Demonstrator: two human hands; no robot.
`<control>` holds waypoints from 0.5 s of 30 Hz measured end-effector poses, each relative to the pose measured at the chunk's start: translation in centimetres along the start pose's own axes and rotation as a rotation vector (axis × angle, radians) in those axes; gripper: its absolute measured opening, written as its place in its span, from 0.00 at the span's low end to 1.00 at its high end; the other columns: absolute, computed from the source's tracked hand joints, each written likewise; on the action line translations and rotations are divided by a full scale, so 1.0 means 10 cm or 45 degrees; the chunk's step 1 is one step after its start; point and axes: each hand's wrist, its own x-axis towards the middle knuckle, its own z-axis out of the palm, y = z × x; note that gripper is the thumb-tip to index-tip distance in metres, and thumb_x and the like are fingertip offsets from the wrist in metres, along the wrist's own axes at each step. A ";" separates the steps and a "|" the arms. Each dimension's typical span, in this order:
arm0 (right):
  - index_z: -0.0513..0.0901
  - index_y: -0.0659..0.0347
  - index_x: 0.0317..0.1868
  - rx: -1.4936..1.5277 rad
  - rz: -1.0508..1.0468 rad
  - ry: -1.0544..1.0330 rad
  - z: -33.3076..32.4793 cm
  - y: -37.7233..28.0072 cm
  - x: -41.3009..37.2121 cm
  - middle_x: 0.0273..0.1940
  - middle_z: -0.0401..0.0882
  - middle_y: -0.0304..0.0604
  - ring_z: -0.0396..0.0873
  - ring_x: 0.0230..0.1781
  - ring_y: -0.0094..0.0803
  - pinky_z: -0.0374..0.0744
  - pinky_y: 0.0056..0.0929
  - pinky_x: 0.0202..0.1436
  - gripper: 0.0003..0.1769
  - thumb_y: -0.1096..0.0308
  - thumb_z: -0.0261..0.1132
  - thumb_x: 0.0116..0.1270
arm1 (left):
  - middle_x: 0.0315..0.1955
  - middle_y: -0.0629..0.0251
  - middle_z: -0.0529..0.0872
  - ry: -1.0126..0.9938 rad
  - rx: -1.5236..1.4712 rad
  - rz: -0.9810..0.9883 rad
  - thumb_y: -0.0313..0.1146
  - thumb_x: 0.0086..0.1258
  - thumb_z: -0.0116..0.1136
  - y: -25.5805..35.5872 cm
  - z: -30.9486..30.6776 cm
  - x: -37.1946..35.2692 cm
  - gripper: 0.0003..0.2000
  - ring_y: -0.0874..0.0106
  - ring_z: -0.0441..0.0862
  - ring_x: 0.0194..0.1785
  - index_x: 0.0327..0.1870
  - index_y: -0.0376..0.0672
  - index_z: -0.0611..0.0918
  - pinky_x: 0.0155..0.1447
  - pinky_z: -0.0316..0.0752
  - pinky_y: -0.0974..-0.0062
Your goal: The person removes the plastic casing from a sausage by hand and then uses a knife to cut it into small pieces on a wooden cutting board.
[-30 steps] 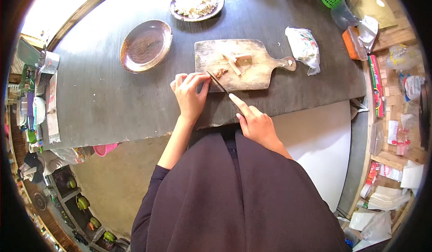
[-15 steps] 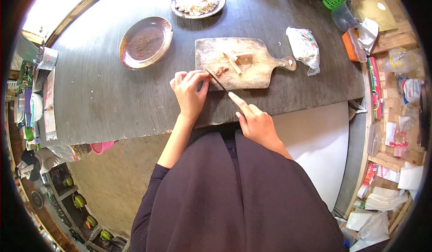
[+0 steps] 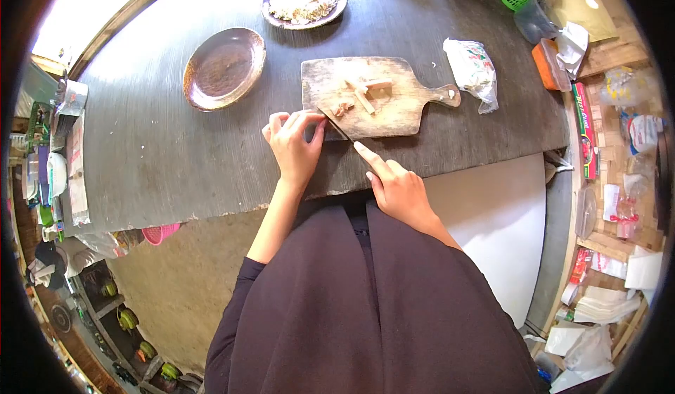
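My right hand (image 3: 399,193) is closed round a knife (image 3: 336,125), index finger stretched along its back. The blade points up and left over the front left corner of a wooden cutting board (image 3: 401,116). At that corner my left hand (image 3: 294,144) is closed in a pinch beside the knife tip; what its fingers hold is hidden. Thin slices (image 3: 342,108) lie in a small heap just right of the blade. Further back on the board are several pale brown sticks of food (image 3: 364,101), whose kind I cannot make out.
Behind the board stand a brown plate (image 3: 193,88) and a second plate (image 3: 343,8) heaped with white shreds (image 3: 302,1). A white plastic packet (image 3: 471,70) lies by the board's handle. The dark table (image 3: 169,176) ends just before my body. Shelves with packets line the right.
The view has shifted slightly. Both hands keep nearly the same places, with the knife still at the board's front left corner; the food on the board looks unchanged.
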 end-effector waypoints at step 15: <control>0.66 0.36 0.78 0.075 0.004 0.061 0.01 0.07 -0.15 0.33 0.79 0.50 0.82 0.29 0.53 0.82 0.49 0.35 0.34 0.65 0.62 0.74 | 0.40 0.79 0.91 -0.016 0.034 -0.007 0.34 0.61 0.74 0.05 -0.04 0.03 0.06 0.67 0.76 0.51 0.37 0.55 0.88 0.60 0.62 0.65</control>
